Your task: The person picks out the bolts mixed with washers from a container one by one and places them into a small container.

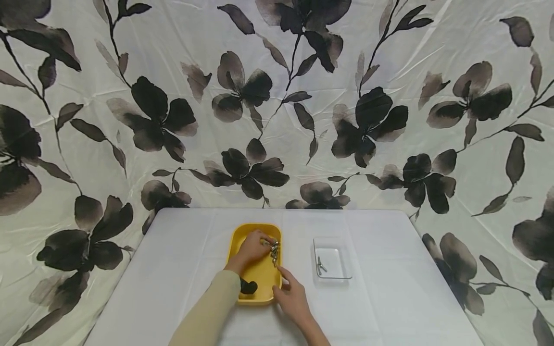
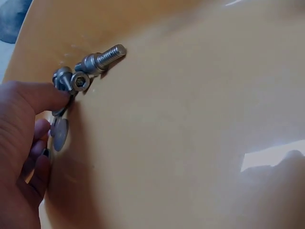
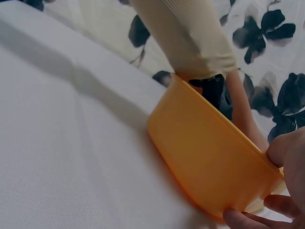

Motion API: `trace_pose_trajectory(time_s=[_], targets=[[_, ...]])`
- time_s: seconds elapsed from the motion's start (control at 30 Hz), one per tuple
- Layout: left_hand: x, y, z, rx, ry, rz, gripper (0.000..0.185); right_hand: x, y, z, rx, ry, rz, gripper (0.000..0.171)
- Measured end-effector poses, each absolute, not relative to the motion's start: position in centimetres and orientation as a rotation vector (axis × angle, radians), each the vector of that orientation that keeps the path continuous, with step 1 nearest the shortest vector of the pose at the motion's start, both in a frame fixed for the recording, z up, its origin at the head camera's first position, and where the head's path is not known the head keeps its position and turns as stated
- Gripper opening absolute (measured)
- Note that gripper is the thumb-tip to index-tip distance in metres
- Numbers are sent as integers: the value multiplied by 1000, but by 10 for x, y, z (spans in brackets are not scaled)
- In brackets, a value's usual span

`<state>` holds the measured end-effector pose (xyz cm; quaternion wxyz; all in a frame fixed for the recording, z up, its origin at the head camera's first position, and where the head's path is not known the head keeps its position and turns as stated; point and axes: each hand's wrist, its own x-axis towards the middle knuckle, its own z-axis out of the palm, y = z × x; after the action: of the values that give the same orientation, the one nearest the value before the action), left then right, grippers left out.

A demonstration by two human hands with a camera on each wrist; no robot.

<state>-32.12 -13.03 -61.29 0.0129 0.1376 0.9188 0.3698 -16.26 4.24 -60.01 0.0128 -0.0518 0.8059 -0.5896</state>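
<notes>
right hand (image 1: 293,299) gripping near right corner of yellow tray (image 1: 242,239), thumb on rim, fingers curling under wall. left hand (image 1: 253,247) reaching into tray, fingertips (image 2: 47,98) curling round cluster of metal bolts (image 1: 274,251) lying at tray's right side. clear container (image 1: 332,263) sitting right of tray on white table (image 1: 173,269), holding small metal piece (image 1: 321,265).

The left hand (image 2: 21,152) is cut off at the lower left edge of the left wrist view. It covers part of the bolts (image 2: 78,78); their count cannot be determined.
</notes>
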Motion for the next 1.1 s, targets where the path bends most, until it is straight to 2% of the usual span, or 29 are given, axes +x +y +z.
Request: trace_pose_trajectory(time_s=[0.3, 0.53, 0.83, 1.1], targets=[[-323, -127, -616, 384, 2933, 1119, 7, -164, 42, -601, -170, 2503, -1840, 54], [-319, -123, -616, 294, 2938, 1090, 14, -162, 43, -602, -197, 2514, -1858, 54], [-316, -113, -608, 178, 2984, 1052, 13, -160, 45, -600, -193, 2507, -1881, 53], [-316, -115, -609, 157, 2951, 1180, 7, -161, 45, -602, -193, 2495, -1888, 53]])
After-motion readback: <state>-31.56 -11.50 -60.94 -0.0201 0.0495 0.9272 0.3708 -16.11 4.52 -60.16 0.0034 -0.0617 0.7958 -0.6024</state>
